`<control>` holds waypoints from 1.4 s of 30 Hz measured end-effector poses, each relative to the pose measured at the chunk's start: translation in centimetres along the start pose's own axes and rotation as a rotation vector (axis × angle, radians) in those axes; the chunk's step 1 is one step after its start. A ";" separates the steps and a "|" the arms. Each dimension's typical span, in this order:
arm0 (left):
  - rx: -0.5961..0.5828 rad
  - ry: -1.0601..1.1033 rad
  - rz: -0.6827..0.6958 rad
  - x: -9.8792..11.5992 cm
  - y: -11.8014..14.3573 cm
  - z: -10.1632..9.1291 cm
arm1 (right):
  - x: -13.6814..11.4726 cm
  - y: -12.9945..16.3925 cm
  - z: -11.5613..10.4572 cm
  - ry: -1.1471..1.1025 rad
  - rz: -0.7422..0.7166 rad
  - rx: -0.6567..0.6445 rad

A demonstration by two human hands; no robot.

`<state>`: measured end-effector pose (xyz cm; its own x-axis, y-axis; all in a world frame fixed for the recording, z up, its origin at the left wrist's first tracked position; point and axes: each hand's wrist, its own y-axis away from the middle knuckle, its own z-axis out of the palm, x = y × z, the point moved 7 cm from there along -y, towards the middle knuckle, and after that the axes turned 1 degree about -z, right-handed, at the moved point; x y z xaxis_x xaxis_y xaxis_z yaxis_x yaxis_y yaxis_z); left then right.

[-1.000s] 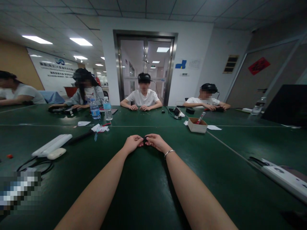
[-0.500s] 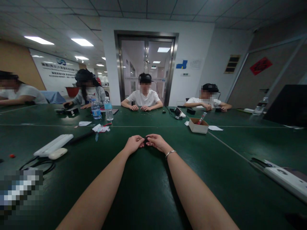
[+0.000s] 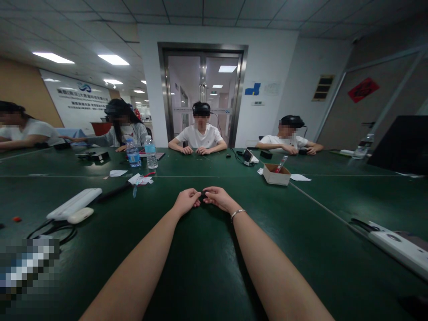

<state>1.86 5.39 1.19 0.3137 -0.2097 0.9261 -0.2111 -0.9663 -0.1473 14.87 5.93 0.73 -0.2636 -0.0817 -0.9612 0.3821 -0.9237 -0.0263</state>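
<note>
Hardly anything has moved since the earlier frames: both arms lie stretched out over the green table (image 3: 207, 267) exactly as before, and only the view has shifted a touch, while the co-worker at ten o'clock now reaches an arm out sideways.

At the centre of the view, toward twelve o'clock from the person, the left hand (image 3: 186, 200) and the right hand (image 3: 218, 197) meet fingertip to fingertip around a small black object (image 3: 202, 195). Both hands are curled closed on it, pinching it from opposite sides, with a bracelet (image 3: 236, 214) on the right wrist. The object rests on or just above the tabletop; which one cannot be told, since the fingers hide most of it.

Judging from its size, the piece is light and probably rigid, small enough to slip out of a loose pinch, so a firm fingertip hold on its two ends, as now, seems the sound place to take it. Its make cannot be read.

At ten o'clock lie a white flat device (image 3: 74, 203) and a white oval one (image 3: 80, 215) just beside it, with black cable near them. Further out at eleven o'clock stand two water bottles (image 3: 150, 152). At one o'clock sits a small cardboard box (image 3: 276, 174) with a pen-like thing standing in it. At three o'clock a white power strip (image 3: 397, 247) lies along the edge. Other people sit along the far side, well apart from the hands.
</note>
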 end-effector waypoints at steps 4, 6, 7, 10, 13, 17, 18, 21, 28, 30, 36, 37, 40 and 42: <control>0.008 0.016 -0.012 0.2 -0.1 0.0 | 0.0 0.0 0.0 0.000 0.005 -0.010; 0.005 0.010 -0.012 0.2 -0.1 0.1 | 0.1 0.0 -0.1 0.001 0.005 -0.011; 0.004 0.007 -0.014 0.2 -0.1 0.1 | 0.1 -0.1 -0.1 0.001 0.003 -0.012; -0.001 0.007 -0.028 0.1 -0.1 0.0 | 0.1 -0.1 0.0 -0.001 0.000 -0.016; -0.001 0.010 -0.047 0.2 0.0 0.0 | 0.2 -0.1 0.0 -0.004 -0.006 -0.016; 0.000 0.012 -0.056 0.3 0.0 -0.1 | 0.2 0.0 0.1 -0.006 -0.008 -0.014; 0.000 0.015 -0.055 0.2 0.0 -0.1 | 0.2 0.0 0.1 -0.008 -0.008 -0.014; -0.017 0.017 -0.048 0.0 -0.2 0.0 | 0.0 0.1 0.2 -0.012 -0.019 -0.027; -0.046 -0.027 -0.056 -0.2 -0.4 0.2 | 0.0 0.1 0.4 -0.014 -0.034 -0.066; -0.050 -0.039 -0.058 -0.3 -0.5 0.2 | -0.1 0.1 0.4 -0.010 -0.047 -0.077; -0.073 -0.092 -0.097 -0.6 -0.7 0.4 | -0.1 0.1 0.4 -0.040 -0.057 -0.097; -0.078 -0.101 -0.105 -0.6 -0.7 0.3 | -0.1 0.1 0.5 -0.043 -0.056 -0.099; -0.080 -0.119 -0.124 -0.5 -0.6 0.2 | -0.2 0.1 0.6 -0.040 -0.059 -0.110; -0.078 -0.137 -0.124 -0.4 -0.6 0.1 | -0.3 0.2 0.6 -0.043 -0.060 -0.113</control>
<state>1.94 6.01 0.92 0.4642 -0.1130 0.8785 -0.2323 -0.9726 -0.0023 14.47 5.57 1.17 -0.3256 -0.0454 -0.9444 0.4612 -0.8796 -0.1167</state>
